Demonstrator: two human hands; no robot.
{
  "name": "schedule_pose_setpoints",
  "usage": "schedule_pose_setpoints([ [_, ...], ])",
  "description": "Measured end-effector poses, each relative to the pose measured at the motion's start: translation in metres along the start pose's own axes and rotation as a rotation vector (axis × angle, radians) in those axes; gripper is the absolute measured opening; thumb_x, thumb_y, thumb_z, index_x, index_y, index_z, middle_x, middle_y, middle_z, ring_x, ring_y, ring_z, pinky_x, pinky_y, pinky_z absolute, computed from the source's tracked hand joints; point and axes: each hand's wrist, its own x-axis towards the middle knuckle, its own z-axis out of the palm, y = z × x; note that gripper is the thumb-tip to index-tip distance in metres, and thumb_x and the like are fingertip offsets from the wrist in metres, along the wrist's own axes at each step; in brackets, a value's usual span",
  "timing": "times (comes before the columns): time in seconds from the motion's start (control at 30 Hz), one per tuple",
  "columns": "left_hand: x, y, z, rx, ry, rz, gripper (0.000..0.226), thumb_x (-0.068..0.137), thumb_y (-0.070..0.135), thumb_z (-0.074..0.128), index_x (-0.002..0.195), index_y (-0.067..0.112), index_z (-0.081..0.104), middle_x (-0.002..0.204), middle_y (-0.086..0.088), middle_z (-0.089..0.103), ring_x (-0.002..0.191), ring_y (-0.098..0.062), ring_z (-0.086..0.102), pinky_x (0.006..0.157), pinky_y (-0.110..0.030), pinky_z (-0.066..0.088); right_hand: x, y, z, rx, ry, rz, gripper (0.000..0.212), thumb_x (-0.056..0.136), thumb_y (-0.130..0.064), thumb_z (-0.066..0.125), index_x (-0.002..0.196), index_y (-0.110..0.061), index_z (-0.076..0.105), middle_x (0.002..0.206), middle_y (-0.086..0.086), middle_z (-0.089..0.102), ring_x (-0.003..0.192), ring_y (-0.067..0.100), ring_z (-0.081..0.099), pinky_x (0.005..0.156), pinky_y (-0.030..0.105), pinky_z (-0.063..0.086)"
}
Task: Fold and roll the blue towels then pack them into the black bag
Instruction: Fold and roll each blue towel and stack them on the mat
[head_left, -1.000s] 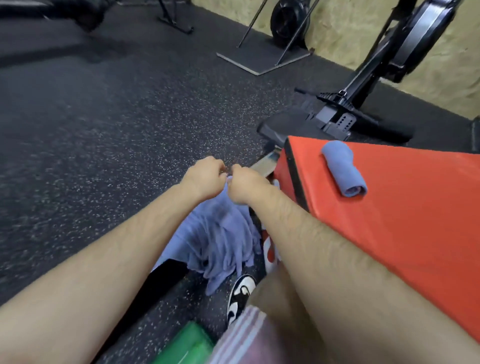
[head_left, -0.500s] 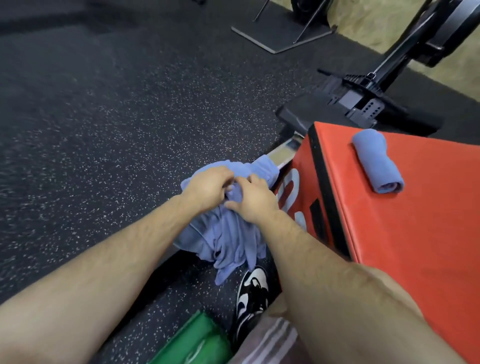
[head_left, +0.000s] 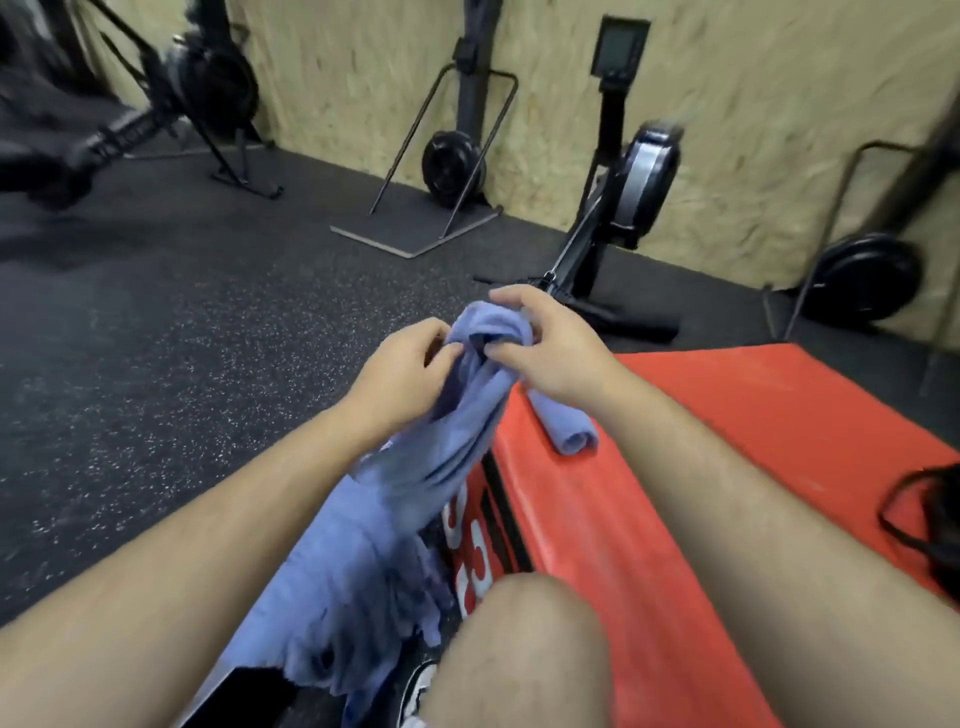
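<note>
Head view: left hand (head_left: 402, 371) and right hand (head_left: 553, 351) both pinch the bunched top of a loose blue towel (head_left: 415, 467), letting it hang, likely to find corners for folding. One rolled towel (head_left: 563, 428) waits on the red surface (head_left: 779, 441).

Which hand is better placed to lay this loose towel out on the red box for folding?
Probably the right hand. It pinches the towel at its top edge and sits nearer the red box, just above the rolled towel. The left hand grips it over the floor side.
</note>
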Motion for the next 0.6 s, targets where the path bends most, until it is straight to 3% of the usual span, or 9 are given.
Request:
schedule_pose_setpoints([
  [0.07, 0.018, 0.060, 0.000, -0.048, 0.014, 0.135, 0.016, 0.097, 0.018, 0.053, 0.083, 0.014, 0.059, 0.074, 0.004, 0.060, 0.070, -0.016, 0.050, 0.064, -0.036, 0.036, -0.022, -0.005, -0.044, 0.032, 0.015, -0.038, 0.055, 0.078, -0.027, 0.082, 0.127, -0.037, 0.061, 0.108, -0.020, 0.069, 0.088, -0.004, 0.063, 0.076, 0.023, 0.050],
  [0.13, 0.029, 0.114, 0.000, -0.091, -0.004, 0.257, 0.015, 0.098, 0.017, 0.053, 0.086, 0.014, 0.063, 0.075, 0.005, 0.062, 0.071, -0.014, 0.052, 0.064, -0.032, 0.035, -0.047, -0.010, -0.084, 0.031, 0.118, -0.024, 0.041, 0.080, -0.030, 0.081, 0.118, -0.035, 0.066, 0.091, -0.023, 0.069, 0.075, -0.007, 0.060, 0.070, 0.021, 0.047],
  [0.23, 0.035, 0.178, 0.004, -0.152, -0.043, 0.374, 0.016, 0.099, 0.027, 0.056, 0.086, 0.020, 0.062, 0.079, 0.008, 0.063, 0.074, -0.009, 0.056, 0.065, -0.025, 0.038, -0.086, -0.016, -0.141, 0.010, 0.353, 0.005, 0.012, 0.087, -0.026, 0.074, 0.093, -0.018, 0.069, 0.070, -0.006, 0.066, 0.059, 0.005, 0.058, 0.058, 0.025, 0.046],
  [0.3, 0.032, 0.216, 0.015, -0.211, -0.056, 0.442, 0.016, 0.099, 0.030, 0.057, 0.087, 0.022, 0.062, 0.078, 0.012, 0.063, 0.073, -0.001, 0.055, 0.064, -0.017, 0.037, -0.117, -0.019, -0.173, 0.103, 0.425, 0.044, 0.013, 0.091, -0.017, 0.070, 0.092, -0.005, 0.067, 0.074, 0.008, 0.067, 0.054, 0.004, 0.060, 0.051, 0.020, 0.048],
  [0.37, 0.022, 0.246, 0.033, -0.310, -0.066, 0.472, 0.011, 0.097, 0.029, 0.062, 0.092, 0.020, 0.063, 0.081, 0.014, 0.064, 0.074, 0.002, 0.056, 0.065, -0.013, 0.039, -0.147, -0.016, -0.195, 0.170, 0.481, 0.073, 0.009, 0.093, -0.013, 0.068, 0.093, -0.003, 0.068, 0.073, 0.007, 0.067, 0.055, 0.005, 0.063, 0.052, 0.022, 0.052],
  [0.5, -0.008, 0.253, 0.097, -0.282, -0.441, 0.367, 0.024, 0.087, 0.030, 0.075, 0.099, 0.017, 0.058, 0.090, 0.009, 0.065, 0.078, -0.003, 0.057, 0.069, -0.022, 0.046, -0.204, 0.024, -0.213, 0.203, 0.590, 0.248, 0.014, 0.094, -0.011, 0.066, 0.089, 0.002, 0.067, 0.072, 0.008, 0.065, 0.064, 0.019, 0.066, 0.061, 0.038, 0.061],
  [0.6, -0.036, 0.240, 0.144, -0.154, -0.570, 0.331, 0.025, 0.087, 0.033, 0.073, 0.081, 0.015, 0.057, 0.073, 0.007, 0.056, 0.065, -0.005, 0.045, 0.060, -0.027, 0.036, -0.256, 0.073, -0.207, -0.090, 0.433, 0.452, 0.020, 0.092, -0.022, 0.068, 0.081, -0.007, 0.060, 0.076, 0.008, 0.063, 0.072, 0.030, 0.064, 0.066, 0.043, 0.055],
])
